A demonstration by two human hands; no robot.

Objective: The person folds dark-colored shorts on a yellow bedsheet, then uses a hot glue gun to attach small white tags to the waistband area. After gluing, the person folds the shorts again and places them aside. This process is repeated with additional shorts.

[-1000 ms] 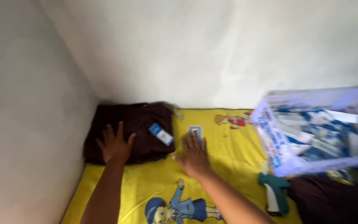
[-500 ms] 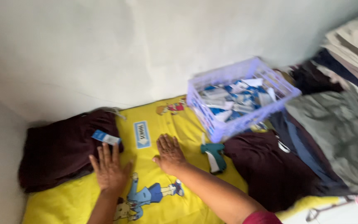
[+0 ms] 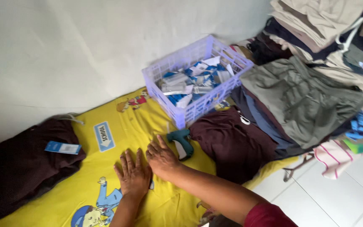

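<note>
Right hand (image 3: 161,159), open and flat, lay nearest teal tagging gun (image 3: 181,143), just right; left hand (image 3: 133,176) flat, empty.

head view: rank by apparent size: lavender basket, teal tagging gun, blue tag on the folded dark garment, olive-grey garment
1. Olive-grey garment, spread widest.
2. Lavender basket, clearly smaller.
3. Teal tagging gun, beside the right hand.
4. Blue tag: looks slightly smaller than the gun, but close, so that order is unsure.

Plain pale wall (image 3: 85,46) at back, white tiled floor (image 3: 337,197) bottom right, soft daylight.
</note>
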